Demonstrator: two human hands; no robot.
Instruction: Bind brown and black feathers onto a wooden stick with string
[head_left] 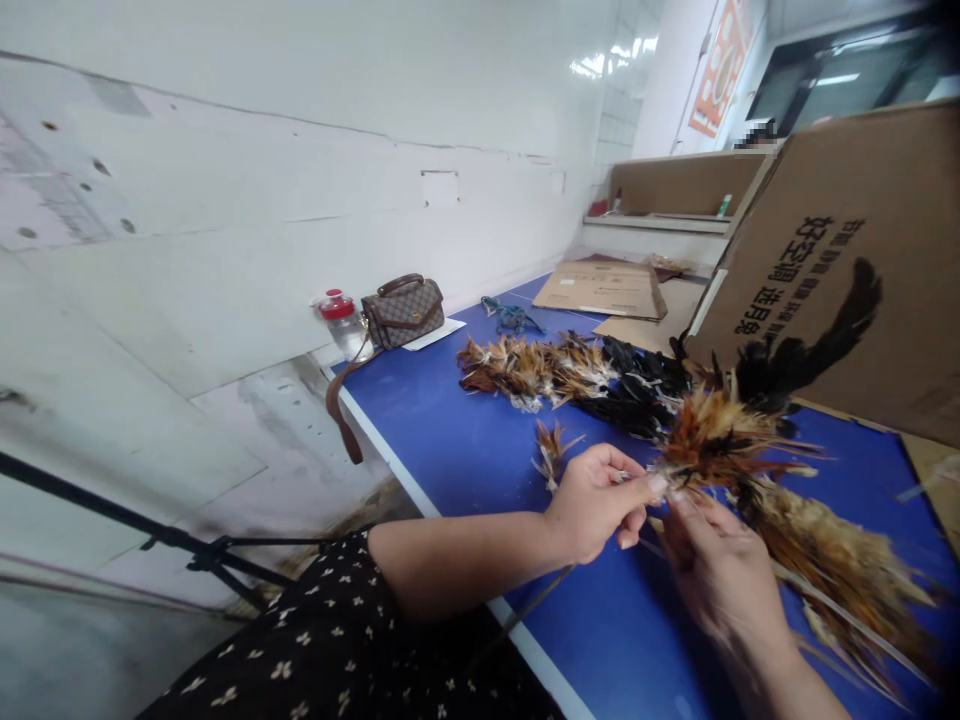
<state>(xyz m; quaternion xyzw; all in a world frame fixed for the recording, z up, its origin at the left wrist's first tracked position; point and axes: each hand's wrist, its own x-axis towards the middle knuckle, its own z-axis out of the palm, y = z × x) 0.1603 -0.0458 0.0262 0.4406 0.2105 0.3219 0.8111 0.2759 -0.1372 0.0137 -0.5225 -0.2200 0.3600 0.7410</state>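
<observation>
My left hand [600, 505] pinches the pale quill end of a bunch of brown feathers [712, 430] with thumb and fingers. My right hand [716, 560] grips the same end from the other side, its fingertips close to the left ones. The bunch fans away from me above the blue table [457, 450]. Long black feathers [825, 345] rise behind it; whether they belong to it I cannot tell. A small feather tuft [551, 450] lies just beyond my left hand. Beside my right hand are longer tan-brown feathers [847, 550].
Rows of brown feather tufts [525, 368] and black tufts [637, 385] lie farther back. A handbag [405, 312] and a red-lidded bottle [345, 325] stand by the wall. Flat cardboard [600, 288] lies behind; a large carton [862, 250] stands right. A black tripod [202, 548] is at left.
</observation>
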